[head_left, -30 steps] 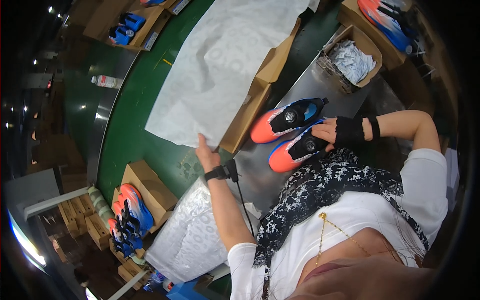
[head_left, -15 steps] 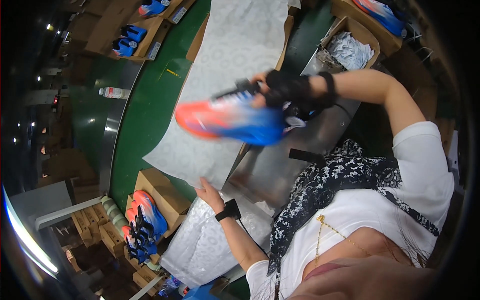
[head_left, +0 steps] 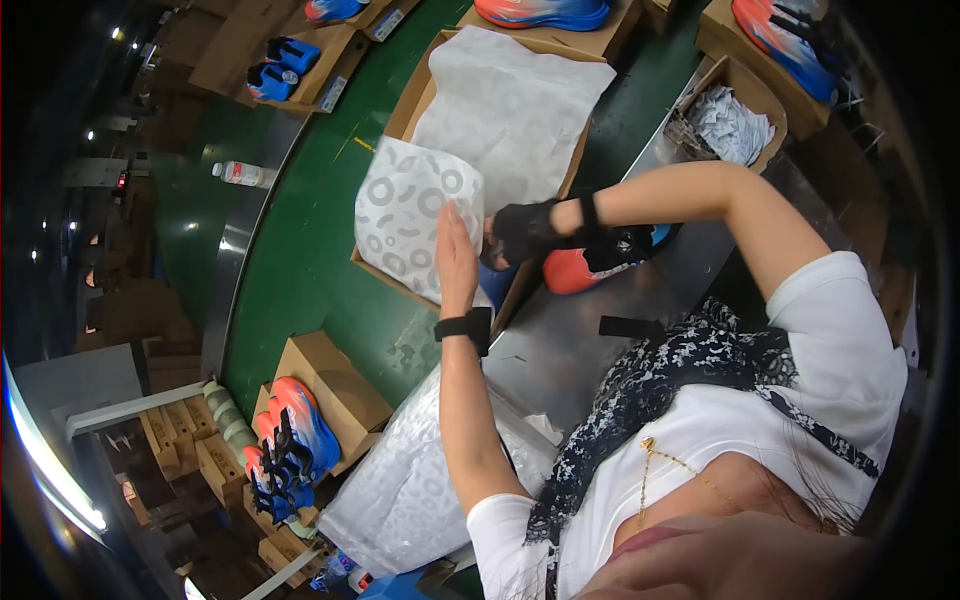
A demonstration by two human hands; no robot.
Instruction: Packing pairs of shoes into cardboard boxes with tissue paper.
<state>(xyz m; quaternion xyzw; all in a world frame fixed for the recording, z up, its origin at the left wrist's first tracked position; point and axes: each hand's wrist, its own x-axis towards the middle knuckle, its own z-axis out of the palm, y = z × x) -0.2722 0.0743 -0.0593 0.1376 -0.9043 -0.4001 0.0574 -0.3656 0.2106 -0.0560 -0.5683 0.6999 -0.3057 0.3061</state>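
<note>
My left hand point(head_left: 458, 260), bare with a dark wristband, lies flat with fingers stretched on the folded-over end of patterned tissue paper point(head_left: 405, 215). The paper lines an open cardboard shoebox point(head_left: 405, 110). Beside it my right hand point(head_left: 520, 235), in a black fingerless glove, reaches into the box with curled fingers at the paper's edge. A blue bit of a sneaker point(head_left: 496, 285) shows below that hand; the paper and my hands hide the rest. Another orange-and-blue sneaker point(head_left: 580, 272) rests on the metal table right of the box, partly behind my right forearm.
A carton of crumpled paper point(head_left: 735, 125) stands at the far right. More boxes with sneakers point(head_left: 305, 425) are at the near left and along the far side. Wrapped tissue sheets point(head_left: 410, 490) lie near my left arm. A bottle point(head_left: 243, 174) stands beyond the green belt point(head_left: 320, 230).
My right hand has brought the sneaker down into the box, leftward. My left hand has moved up, folding the paper's near end over. The second sneaker on the table now shows.
</note>
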